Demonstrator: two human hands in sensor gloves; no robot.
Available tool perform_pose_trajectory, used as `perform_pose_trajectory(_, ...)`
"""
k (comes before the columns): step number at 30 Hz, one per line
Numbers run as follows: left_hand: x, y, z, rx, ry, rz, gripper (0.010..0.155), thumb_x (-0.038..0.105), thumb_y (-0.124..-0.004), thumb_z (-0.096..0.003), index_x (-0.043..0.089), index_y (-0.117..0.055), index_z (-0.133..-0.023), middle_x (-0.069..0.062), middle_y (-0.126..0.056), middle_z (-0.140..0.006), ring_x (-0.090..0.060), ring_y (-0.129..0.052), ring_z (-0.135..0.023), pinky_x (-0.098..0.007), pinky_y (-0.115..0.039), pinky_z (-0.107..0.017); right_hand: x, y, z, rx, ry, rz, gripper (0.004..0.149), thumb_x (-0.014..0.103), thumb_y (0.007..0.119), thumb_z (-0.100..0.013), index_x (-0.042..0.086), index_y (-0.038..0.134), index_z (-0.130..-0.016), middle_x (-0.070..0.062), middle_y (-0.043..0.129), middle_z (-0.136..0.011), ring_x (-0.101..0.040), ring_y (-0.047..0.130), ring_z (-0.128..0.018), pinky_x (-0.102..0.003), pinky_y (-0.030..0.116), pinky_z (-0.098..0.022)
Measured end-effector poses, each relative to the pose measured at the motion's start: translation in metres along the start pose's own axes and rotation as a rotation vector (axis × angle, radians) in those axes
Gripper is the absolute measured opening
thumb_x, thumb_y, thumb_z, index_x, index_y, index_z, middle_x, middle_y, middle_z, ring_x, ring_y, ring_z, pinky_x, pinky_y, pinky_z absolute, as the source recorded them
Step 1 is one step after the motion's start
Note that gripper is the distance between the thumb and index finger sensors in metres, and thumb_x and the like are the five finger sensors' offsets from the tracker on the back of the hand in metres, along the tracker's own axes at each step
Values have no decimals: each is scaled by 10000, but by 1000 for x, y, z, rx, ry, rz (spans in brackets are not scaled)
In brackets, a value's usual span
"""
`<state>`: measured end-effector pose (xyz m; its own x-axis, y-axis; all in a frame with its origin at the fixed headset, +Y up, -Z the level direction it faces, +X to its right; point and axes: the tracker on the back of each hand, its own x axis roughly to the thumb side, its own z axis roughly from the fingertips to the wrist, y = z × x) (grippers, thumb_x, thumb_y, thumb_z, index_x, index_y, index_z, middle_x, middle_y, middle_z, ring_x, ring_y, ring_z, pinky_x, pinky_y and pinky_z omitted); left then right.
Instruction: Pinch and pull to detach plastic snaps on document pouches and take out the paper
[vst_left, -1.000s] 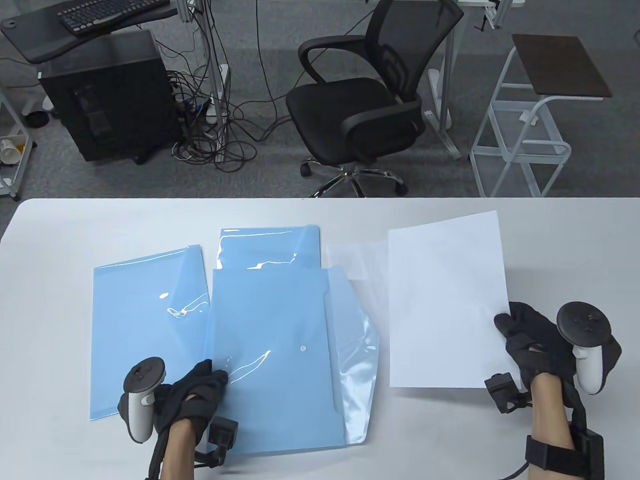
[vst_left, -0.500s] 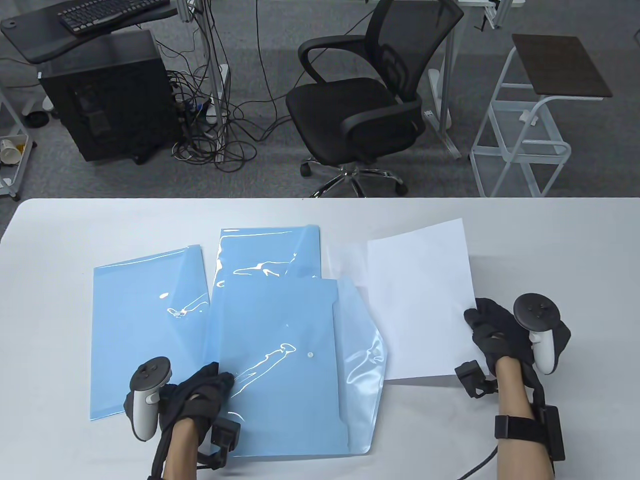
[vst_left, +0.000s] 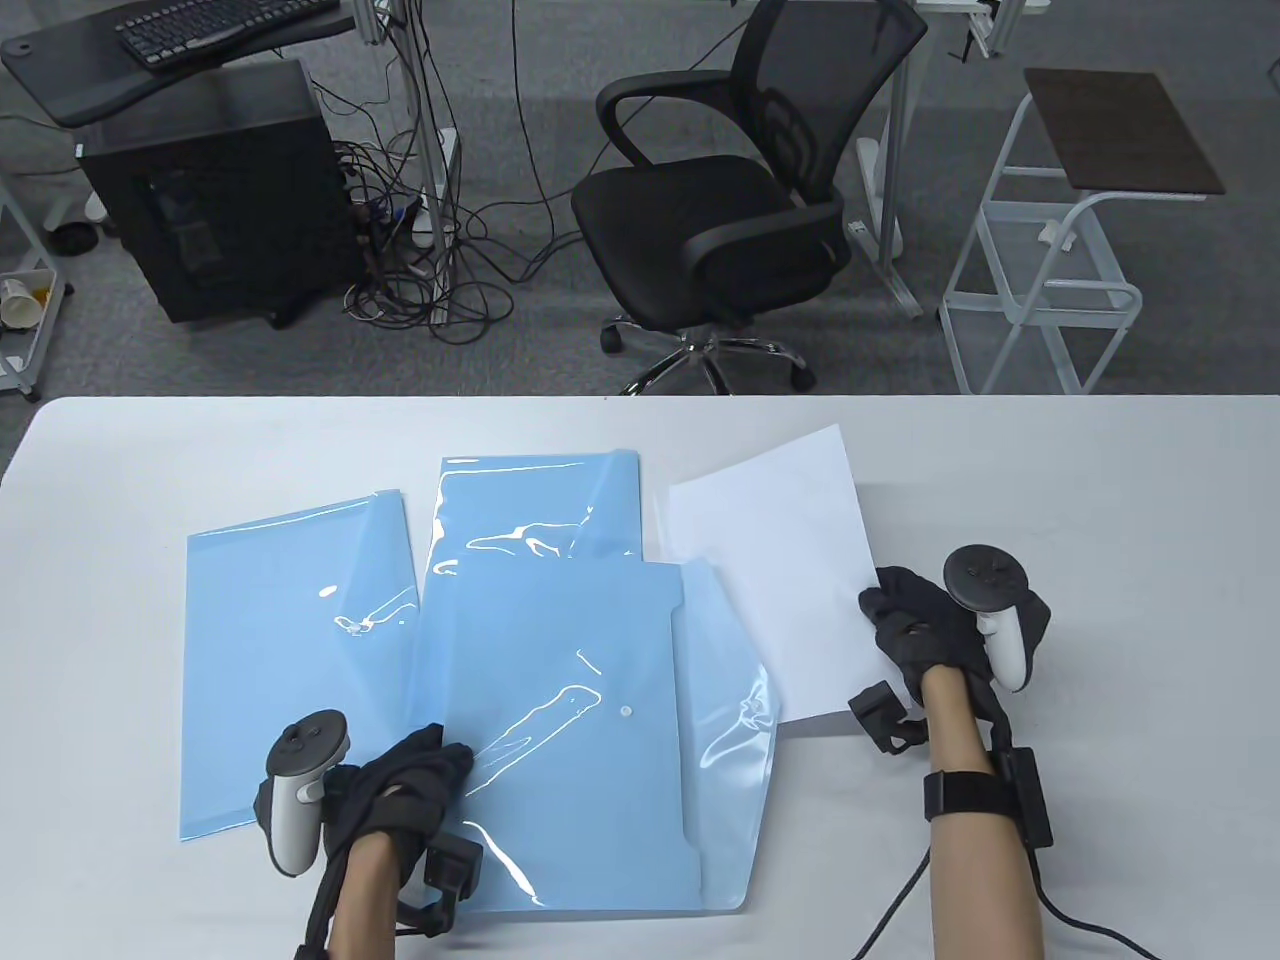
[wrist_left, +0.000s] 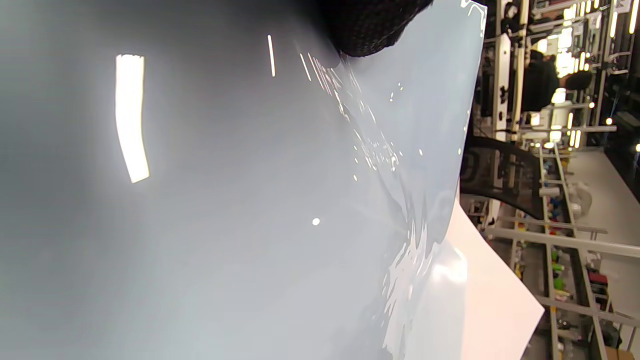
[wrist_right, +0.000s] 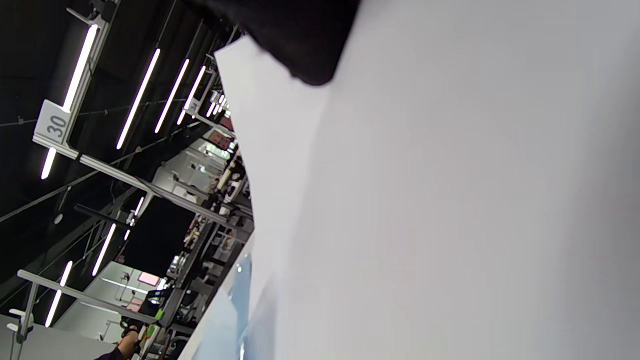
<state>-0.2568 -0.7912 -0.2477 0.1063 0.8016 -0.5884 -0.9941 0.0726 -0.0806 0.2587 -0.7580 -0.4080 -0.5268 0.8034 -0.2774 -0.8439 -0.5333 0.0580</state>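
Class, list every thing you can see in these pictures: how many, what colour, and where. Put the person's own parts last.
Pouches: three, blue, table's left and middle; the nearest has its flap open.
Snap: one showing, white, on the nearest pouch.
Paper: one sheet, white, right of the pouches, its lower left edge under the open flap.
Table: one, white.
Chair: one, black, beyond the table.
Computer tower: one, black, floor at far left.
Keyboard: one, black, desk at far left.
Cart: one, white with brown top, far right.
Left hand: black glove, holds the nearest pouch's left edge.
Right hand: black glove, pinches the paper's right edge.
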Motion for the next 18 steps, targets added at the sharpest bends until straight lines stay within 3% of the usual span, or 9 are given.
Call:
perform_pose_trajectory(8,1,0,-2,-7,-1,-6,445,235,-696,-575,89,-662,-994,-88,-916,-824,-222,-1064,-483,-329,-926,-353,-4,16,-17,19,37,23,418,207,737,-546,67,779,-937,-107,1004,-651,-279,1022,-368,-472,892,-238)
perform_pose_trajectory(18,3,-1,-3,-8,0,-7,447,238,-695,-577,90,-659,-997,-88,-916,-824,-223,-1064,-484,-330,-926,-354,-7,13,-17,-12,83,135,527,221,809,-534,29,701,-1013,-162,985,-738,-321,1020,-414,-502,888,-265)
